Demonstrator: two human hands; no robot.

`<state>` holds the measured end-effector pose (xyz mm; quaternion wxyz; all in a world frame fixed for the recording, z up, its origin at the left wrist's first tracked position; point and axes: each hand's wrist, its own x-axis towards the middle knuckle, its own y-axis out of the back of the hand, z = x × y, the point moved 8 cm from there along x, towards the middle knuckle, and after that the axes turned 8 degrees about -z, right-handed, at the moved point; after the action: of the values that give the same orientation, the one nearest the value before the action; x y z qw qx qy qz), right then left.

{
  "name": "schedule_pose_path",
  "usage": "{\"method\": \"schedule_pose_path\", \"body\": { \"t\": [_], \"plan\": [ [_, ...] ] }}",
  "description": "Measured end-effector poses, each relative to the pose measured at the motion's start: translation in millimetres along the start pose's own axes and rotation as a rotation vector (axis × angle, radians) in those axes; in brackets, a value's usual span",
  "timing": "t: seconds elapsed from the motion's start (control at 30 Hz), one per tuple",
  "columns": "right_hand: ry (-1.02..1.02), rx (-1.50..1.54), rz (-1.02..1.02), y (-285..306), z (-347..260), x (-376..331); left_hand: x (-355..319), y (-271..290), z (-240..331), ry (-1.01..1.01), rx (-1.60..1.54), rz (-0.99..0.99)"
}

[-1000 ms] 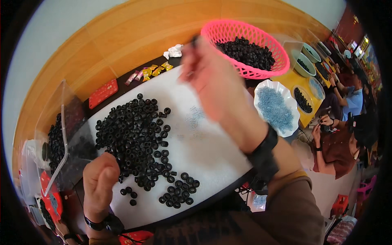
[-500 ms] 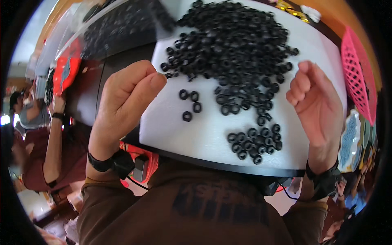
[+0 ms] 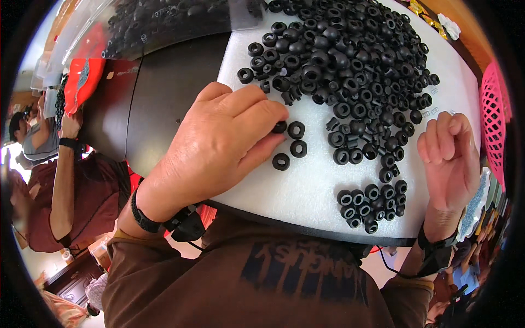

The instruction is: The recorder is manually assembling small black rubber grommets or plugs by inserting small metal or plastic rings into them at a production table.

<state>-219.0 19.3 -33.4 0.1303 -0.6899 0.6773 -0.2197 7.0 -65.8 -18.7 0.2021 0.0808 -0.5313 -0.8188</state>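
Note:
My left hand (image 3: 219, 142) reaches over the left edge of the white foam sheet (image 3: 257, 188). Its thumb and forefinger close around a small black ring (image 3: 279, 127), which their tips partly cover. Close beside it lie three more black rings (image 3: 296, 130) with open centres. Over the sheet's right side my right hand (image 3: 449, 156) hovers with its fingers curled in; whether anything sits inside them is hidden. A small group of black rings (image 3: 372, 205) lies near the front edge. Behind spreads a large heap of similar black parts (image 3: 350, 60), some solid-looking.
A clear plastic bin (image 3: 180, 27) with black parts stands at the far left on the dark table (image 3: 158, 98). At left, a person's hand (image 3: 70, 126) holds a red tray (image 3: 85, 82). A pink lattice basket (image 3: 494, 117) stands at the right edge.
My left hand has come down and right to the loose rings, and its fingertips now enclose one. My right hand stays raised, fingers curled. The whole view has shifted slightly.

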Motion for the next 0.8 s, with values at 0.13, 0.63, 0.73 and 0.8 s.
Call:
{"method": "schedule_pose_path", "body": {
  "t": [0.13,0.63,0.73,0.8],
  "plan": [
    [0.006,-0.19,-0.03,-14.2,3.2,-2.9,2.0,3.8,2.0,0.045,-0.061,-0.001],
    [0.132,-0.702,-0.199,-54.9,-19.1,-11.6,58.1,-14.1,61.7,0.108,-1.152,-0.24],
    [0.157,-0.702,-0.17,-49.9,-26.0,-15.4,65.7,-19.0,64.5,0.263,-1.343,-0.28],
    [0.186,-0.736,-0.178,-45.1,-29.8,-15.8,70.4,-19.8,67.4,0.286,-1.315,-0.297]
  ]
}}
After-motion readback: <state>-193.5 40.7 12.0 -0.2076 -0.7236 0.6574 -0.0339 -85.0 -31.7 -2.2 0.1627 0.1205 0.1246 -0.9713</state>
